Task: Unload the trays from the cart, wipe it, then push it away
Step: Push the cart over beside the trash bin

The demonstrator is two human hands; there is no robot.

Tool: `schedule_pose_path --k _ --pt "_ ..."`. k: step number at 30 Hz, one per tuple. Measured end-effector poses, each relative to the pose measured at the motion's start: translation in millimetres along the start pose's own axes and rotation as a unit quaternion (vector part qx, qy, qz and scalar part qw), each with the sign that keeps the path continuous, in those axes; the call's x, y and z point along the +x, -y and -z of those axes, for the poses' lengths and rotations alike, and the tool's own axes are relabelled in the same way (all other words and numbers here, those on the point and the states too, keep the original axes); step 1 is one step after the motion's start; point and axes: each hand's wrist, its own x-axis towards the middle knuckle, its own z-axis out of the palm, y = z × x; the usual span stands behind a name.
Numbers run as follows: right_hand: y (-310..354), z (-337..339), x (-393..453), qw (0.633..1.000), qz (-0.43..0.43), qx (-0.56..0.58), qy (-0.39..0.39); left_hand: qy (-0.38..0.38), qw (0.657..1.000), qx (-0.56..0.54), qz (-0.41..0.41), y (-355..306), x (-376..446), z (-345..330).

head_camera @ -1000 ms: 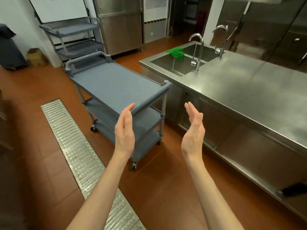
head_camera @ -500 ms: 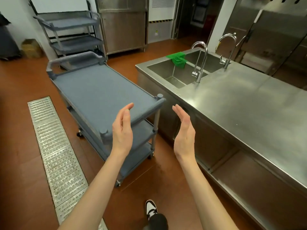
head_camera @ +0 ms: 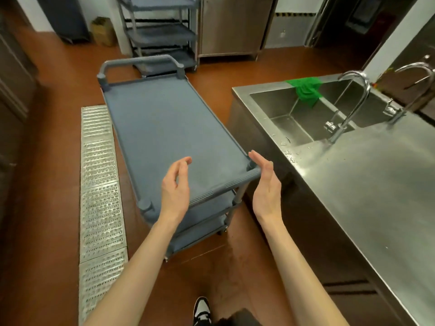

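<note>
Grey plastic cart (head_camera: 164, 128) looks light and free-rolling (no trays visible); its near rail suits pushing. Left hand (head_camera: 175, 189) and right hand (head_camera: 266, 184) hover empty, fingers relaxed.

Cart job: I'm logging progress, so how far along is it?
Unloading looks done: the grey cart carries no trays on top. Wiping can't be judged; the green cloth hangs on the sink divider. In hand: left hand and right hand, open, near its end rail. Left: pushing away.

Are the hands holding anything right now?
No. The left hand and right hand are open, held above the near end of the grey cart.
</note>
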Motion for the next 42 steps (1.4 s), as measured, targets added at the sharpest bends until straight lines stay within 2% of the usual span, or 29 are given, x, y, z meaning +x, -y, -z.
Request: schedule_pose_path --k 5,8,10,12,14,16,19,20,23,26,32,36,42 --pt "-42 -18 38 0.992 0.001 -0.058 0.112 0.005 0.99 0.101 0.095 38 7 -9" --pt "-75 -29 59 0.978 0.016 -0.112 0.174 -0.001 0.975 0.202 0.097 57 3 -12" --pt "-96 -33 73 0.965 0.03 -0.161 0.207 0.006 0.954 0.291 0.075 62 -1 -15" --pt "-115 -34 87 0.942 0.056 -0.23 0.236 0.02 0.914 0.4 0.061 66 -6 -21" --pt "-130 -33 102 0.903 0.129 -0.321 0.254 0.029 0.865 0.497 0.056 68 -8 -29" --pt "-138 -29 118 0.841 0.213 -0.415 0.275 0.029 0.833 0.545 0.085 64 -5 -36" --pt "-141 -27 138 0.75 0.238 -0.53 0.315 -0.002 0.81 0.576 0.109 66 0 -43" --pt "-145 -29 143 0.737 0.24 -0.543 0.323 -0.021 0.81 0.578 0.096 70 0 -45" --pt "-154 -37 151 0.756 0.254 -0.521 0.302 -0.062 0.803 0.591 0.049 82 2 -45" --pt "-156 -47 157 0.773 0.269 -0.496 0.29 -0.083 0.795 0.6 0.039 94 13 -41" --pt "-146 -73 178 0.76 0.252 -0.501 0.33 -0.094 0.778 0.621 0.021 106 51 -27" --pt "-144 -96 207 0.763 0.257 -0.501 0.317 -0.097 0.77 0.63 0.019 112 91 -25" --pt "-143 -137 265 0.773 0.252 -0.5 0.297 -0.083 0.779 0.621 0.029 114 165 -26"
